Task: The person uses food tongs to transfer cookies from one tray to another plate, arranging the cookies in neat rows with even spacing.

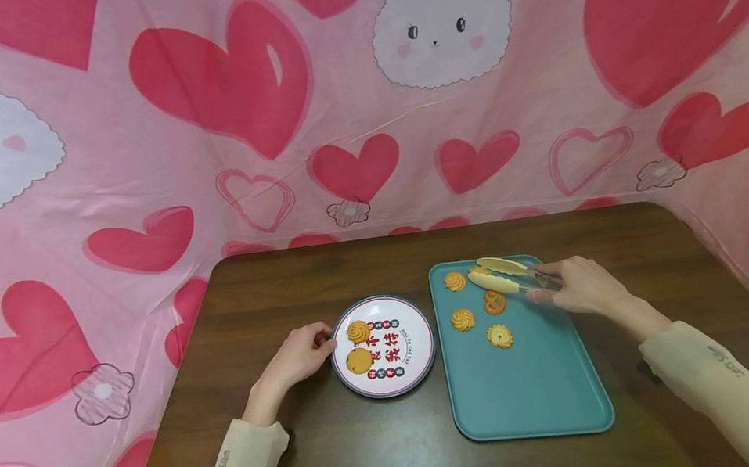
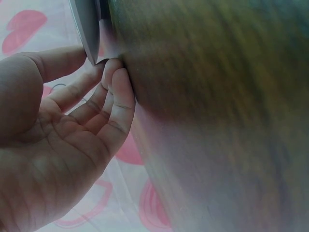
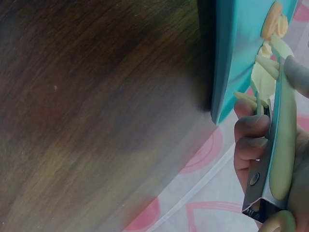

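Note:
My left hand (image 1: 301,353) pinches the left rim of a round white plate (image 1: 413,339) with a dark edge and red characters; thumb above, fingers beneath, as the left wrist view shows. On the plate lie a swirled cookie (image 1: 358,332) and a flat round cookie (image 1: 359,360). My right hand (image 1: 584,286) grips cream-tipped metal tongs (image 1: 498,282), their tips apart over the far end of a teal tray (image 1: 531,394). A cookie (image 1: 477,272) there is partly hidden by the tongs. Close below the tips sits a pretzel (image 1: 494,301).
Also on the tray are two swirled cookies, one in the far left corner (image 1: 455,280) and one nearer (image 1: 462,320), plus a flower-shaped cookie (image 1: 499,336). The brown wooden table (image 1: 347,458) ends at a pink cloth (image 1: 373,115) with hearts and rabbits.

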